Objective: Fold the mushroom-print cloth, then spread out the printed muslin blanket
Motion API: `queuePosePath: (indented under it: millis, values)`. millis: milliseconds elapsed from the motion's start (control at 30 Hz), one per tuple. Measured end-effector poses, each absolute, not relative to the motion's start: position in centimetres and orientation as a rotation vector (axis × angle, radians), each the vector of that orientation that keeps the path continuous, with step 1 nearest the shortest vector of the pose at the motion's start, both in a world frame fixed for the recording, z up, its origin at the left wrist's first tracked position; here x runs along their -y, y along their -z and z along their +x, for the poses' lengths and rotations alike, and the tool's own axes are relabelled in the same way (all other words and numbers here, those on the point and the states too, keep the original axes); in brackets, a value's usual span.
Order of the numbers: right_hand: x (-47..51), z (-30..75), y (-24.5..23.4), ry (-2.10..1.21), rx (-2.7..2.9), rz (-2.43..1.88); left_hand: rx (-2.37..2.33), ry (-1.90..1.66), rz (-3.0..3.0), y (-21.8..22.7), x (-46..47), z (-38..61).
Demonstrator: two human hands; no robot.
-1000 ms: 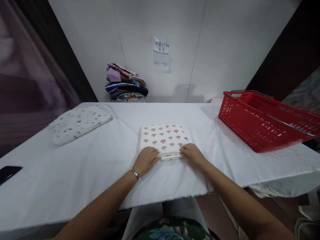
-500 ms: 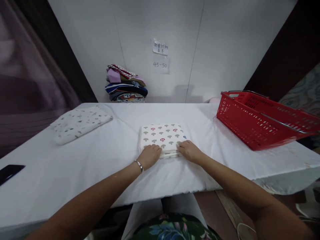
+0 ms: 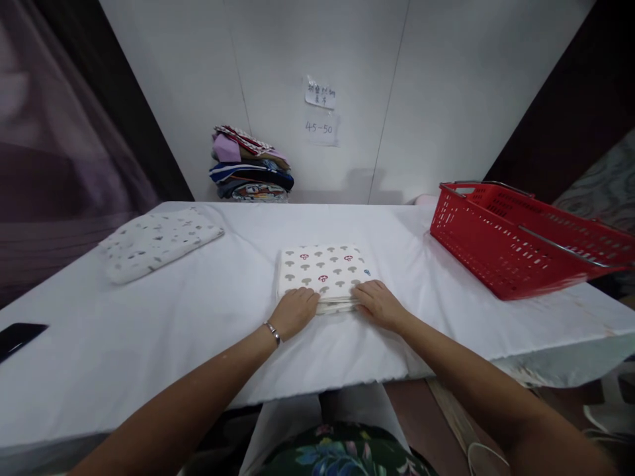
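Head view: left fingers (image 3: pixel 308 295) and right fingers (image 3: pixel 365 289) are pinching the folded mushroom-print cloth (image 3: pixel 325 266) by its near side, basically closed on it, middle of the worktop (image 3: pixel 397 238), probably squaring up the layers.

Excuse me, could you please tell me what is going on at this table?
A person's left hand and right hand are both on the near edge of a folded, rectangular cream cloth with a mushroom print, which lies on a white-covered table. A white patterned fabric lies to the left, and a red perforated plastic basket stands to the right.
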State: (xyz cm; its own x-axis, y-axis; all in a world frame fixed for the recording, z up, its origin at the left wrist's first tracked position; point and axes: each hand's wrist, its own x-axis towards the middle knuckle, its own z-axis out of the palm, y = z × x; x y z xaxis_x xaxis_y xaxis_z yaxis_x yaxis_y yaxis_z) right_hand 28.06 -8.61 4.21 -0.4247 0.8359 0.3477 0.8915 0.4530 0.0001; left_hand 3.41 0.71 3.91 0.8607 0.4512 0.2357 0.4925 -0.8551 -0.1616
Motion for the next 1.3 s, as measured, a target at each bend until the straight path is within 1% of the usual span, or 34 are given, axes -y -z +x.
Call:
queuePosePath:
  millis: [233, 467, 767, 1300]
  values:
    - [7.2, 25.6, -4.2, 0.229, 2.336, -1.589, 0.817, 0.281, -2.955, -5.5, -1.4, 3.5]
    - [6.8, 26.7, -3.5, 0.381, 2.310, -1.537, 0.756, 0.264, -2.966, -5.6, -1.3, 3.2]
    - [8.6, 27.5, -2.8, 0.179, 2.401, -1.494, 0.628, 0.324, -2.943, -3.8, -0.4, 2.9]
    - [8.4, 27.4, -3.3, 0.167, 2.426, -1.489, 0.714, 0.315, -2.972, -4.3, -0.3, 3.1]
